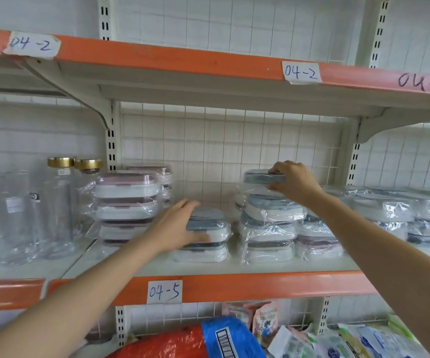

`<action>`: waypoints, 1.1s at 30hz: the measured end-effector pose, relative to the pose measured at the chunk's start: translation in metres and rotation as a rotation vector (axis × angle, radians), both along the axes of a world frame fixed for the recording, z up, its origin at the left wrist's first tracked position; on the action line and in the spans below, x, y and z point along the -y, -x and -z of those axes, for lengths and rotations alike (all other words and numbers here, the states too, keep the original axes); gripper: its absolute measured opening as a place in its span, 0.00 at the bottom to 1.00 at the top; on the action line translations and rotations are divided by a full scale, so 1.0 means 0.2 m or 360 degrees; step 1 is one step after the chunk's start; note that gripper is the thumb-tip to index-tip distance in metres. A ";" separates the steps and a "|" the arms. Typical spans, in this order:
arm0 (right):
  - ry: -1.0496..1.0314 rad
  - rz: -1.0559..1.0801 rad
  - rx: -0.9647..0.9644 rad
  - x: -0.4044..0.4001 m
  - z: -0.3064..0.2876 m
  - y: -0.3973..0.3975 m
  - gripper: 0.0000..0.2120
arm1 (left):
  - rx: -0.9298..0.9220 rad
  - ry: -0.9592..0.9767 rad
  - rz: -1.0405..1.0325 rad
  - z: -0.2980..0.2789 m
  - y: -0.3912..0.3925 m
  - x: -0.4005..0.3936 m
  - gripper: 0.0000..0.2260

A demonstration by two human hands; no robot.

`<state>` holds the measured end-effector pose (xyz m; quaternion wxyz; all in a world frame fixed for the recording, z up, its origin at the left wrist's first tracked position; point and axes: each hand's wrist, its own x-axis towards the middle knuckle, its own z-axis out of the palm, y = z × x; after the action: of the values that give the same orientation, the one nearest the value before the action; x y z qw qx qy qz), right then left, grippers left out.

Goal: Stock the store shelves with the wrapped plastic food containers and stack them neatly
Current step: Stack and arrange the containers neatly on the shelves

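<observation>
Right hand (295,183) pinched top container (261,177), long axis sideways, atop tall stack (268,228); left hand (180,228), fingers straight, pressed short stack (206,236).

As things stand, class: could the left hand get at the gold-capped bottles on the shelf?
Probably yes. The left hand rests on the short blue-lidded stack; the gold-capped bottles stand further left at the shelf front, and only the pink-lidded stack lies between, easily passed in front.
</observation>
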<state>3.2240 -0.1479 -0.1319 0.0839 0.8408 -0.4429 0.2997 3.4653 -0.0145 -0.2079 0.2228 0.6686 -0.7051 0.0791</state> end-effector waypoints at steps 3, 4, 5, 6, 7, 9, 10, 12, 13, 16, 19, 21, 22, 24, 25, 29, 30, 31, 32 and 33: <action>0.0179 -0.0179 0.0138 -0.07 -0.01 -0.08 0.16 | -0.0264 0.0285 0.0049 -0.10 -0.01 -0.05 0.36; 0.0217 -0.0266 0.0179 -0.10 -0.01 -0.12 0.16 | -0.0307 0.0416 0.0045 -0.14 -0.02 -0.06 0.32; 0.0233 -0.0358 0.0192 -0.14 -0.01 -0.17 0.17 | -0.0330 0.0515 0.0028 -0.18 -0.02 -0.07 0.30; 0.0223 -0.0448 0.0182 -0.17 0.00 -0.23 0.17 | -0.0343 0.0564 0.0010 -0.22 -0.02 -0.08 0.29; 0.0198 -0.0529 0.0148 -0.21 0.02 -0.29 0.17 | -0.0346 0.0571 -0.0004 -0.24 -0.03 -0.08 0.29; 0.0093 -0.0617 -0.0010 -0.25 0.09 -0.42 0.18 | -0.0316 0.0503 -0.0023 -0.26 -0.04 -0.07 0.29; 0.0011 -0.0623 -0.0130 -0.26 0.13 -0.47 0.18 | -0.0286 0.0447 -0.0037 -0.26 -0.04 -0.07 0.30; -0.0162 -0.0606 -0.0298 -0.25 0.14 -0.49 0.20 | -0.0200 0.0335 -0.0055 -0.22 -0.04 -0.06 0.31; -0.0230 -0.0612 -0.0284 -0.24 0.11 -0.47 0.21 | -0.0162 0.0283 -0.0055 -0.20 -0.04 -0.05 0.31; -0.0271 -0.0597 -0.0157 -0.21 -0.02 -0.30 0.20 | -0.0092 0.0119 -0.0054 -0.17 -0.05 -0.02 0.33; -0.0388 -0.0391 -0.0228 -0.12 -0.08 -0.07 0.25 | -0.0007 -0.0039 -0.0051 -0.20 -0.02 0.02 0.36; -0.0660 -0.0292 -0.0338 -0.07 -0.05 0.05 0.34 | 0.0066 -0.0119 -0.0047 -0.21 0.01 0.05 0.38; -0.0760 -0.0263 -0.0429 -0.06 -0.01 0.09 0.38 | 0.0107 -0.0159 -0.0047 -0.21 0.03 0.06 0.38; -0.0713 -0.0236 -0.0574 -0.05 0.07 0.14 0.42 | 0.0176 -0.0190 -0.0075 -0.20 0.05 0.09 0.36; -0.0602 -0.0225 -0.0589 -0.05 0.09 0.15 0.41 | 0.0183 -0.0172 -0.0094 -0.19 0.06 0.10 0.34; -0.0522 -0.0205 -0.0516 -0.03 0.08 0.16 0.39 | 0.0147 -0.0110 -0.0091 -0.17 0.05 0.10 0.33; -0.0554 -0.0191 -0.0495 -0.02 0.08 0.17 0.39 | 0.0142 -0.0104 -0.0090 -0.17 0.05 0.09 0.33; -0.0568 -0.0174 -0.0487 -0.01 0.08 0.16 0.39 | 0.0130 -0.0106 -0.0096 -0.16 0.04 0.09 0.33; -0.0547 -0.0158 -0.0481 0.00 0.08 0.16 0.38 | 0.0113 -0.0110 -0.0099 -0.16 0.04 0.09 0.33; -0.0500 -0.0143 -0.0466 0.00 0.08 0.16 0.37 | 0.0096 -0.0114 -0.0095 -0.16 0.04 0.08 0.33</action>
<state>3.1921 -0.1472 -0.1478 0.0018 0.8970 -0.4293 0.1050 3.4568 -0.0312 -0.1756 0.1749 0.6942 -0.6935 0.0804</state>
